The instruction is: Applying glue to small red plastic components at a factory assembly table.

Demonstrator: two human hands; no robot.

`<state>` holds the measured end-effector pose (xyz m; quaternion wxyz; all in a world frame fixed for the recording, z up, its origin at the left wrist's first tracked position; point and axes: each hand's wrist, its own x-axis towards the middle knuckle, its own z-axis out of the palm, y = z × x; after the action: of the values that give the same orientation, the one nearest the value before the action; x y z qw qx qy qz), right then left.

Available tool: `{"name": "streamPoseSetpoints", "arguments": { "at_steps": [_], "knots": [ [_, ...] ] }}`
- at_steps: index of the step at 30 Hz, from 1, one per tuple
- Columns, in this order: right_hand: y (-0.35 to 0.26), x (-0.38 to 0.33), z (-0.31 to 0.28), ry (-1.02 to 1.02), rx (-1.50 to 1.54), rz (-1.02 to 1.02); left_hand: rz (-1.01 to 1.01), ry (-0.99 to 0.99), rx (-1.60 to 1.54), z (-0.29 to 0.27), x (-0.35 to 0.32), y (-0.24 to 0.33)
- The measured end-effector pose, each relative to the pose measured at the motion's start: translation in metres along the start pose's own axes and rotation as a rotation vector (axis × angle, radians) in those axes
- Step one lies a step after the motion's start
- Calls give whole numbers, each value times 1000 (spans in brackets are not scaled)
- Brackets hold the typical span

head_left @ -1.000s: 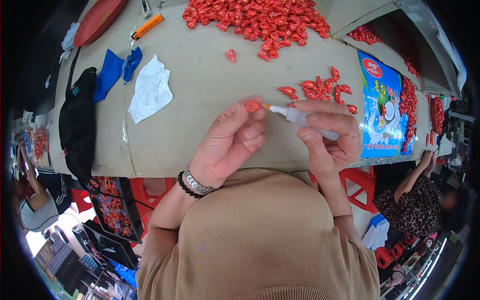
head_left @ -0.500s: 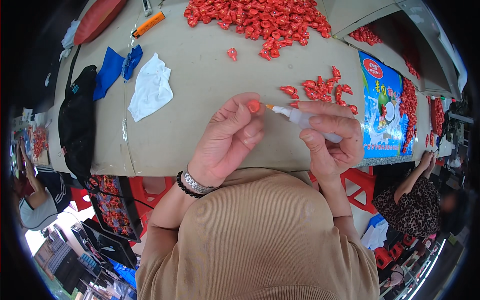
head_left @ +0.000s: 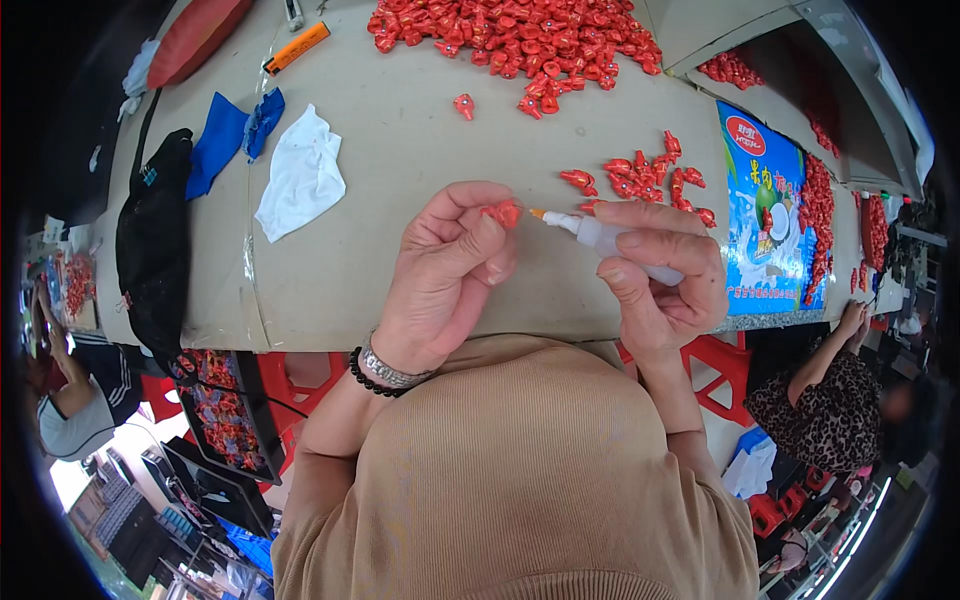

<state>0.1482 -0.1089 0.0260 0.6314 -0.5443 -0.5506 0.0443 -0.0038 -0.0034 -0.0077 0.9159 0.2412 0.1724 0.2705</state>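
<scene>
Turned and drawn slightly leftward since the last frame, the small red piece [head_left: 503, 213] sits pinched between thumb and fingertips of the left hand [head_left: 445, 260], above the bench [head_left: 410, 140]. Curled around a white squeeze bottle [head_left: 602, 238], the right hand [head_left: 668, 270] points its orange nozzle [head_left: 538, 214] toward the piece, just apart. Good handling probably means a steady pinch, aligned tip and light squeezing.
</scene>
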Motion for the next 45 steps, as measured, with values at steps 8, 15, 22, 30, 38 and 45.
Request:
{"name": "streamPoseSetpoints", "arguments": {
  "at_steps": [8,15,22,30,38,45],
  "knots": [
    [-6,0,1,15,26,12,46,55,19,4,0,2],
    [-3,0,2,6,6,16,57,62,31,4,0,3],
    [-2,-2,2,2,10,15,72,57,50,4,0,3],
    [-9,-4,2,38,48,88,79,47,47,2,0,3],
    [-8,-4,2,33,84,87,131,-16,-4,-1,3,1],
    [-5,-5,2,20,70,64,121,-6,-52,-1,2,1]
  ]
}}
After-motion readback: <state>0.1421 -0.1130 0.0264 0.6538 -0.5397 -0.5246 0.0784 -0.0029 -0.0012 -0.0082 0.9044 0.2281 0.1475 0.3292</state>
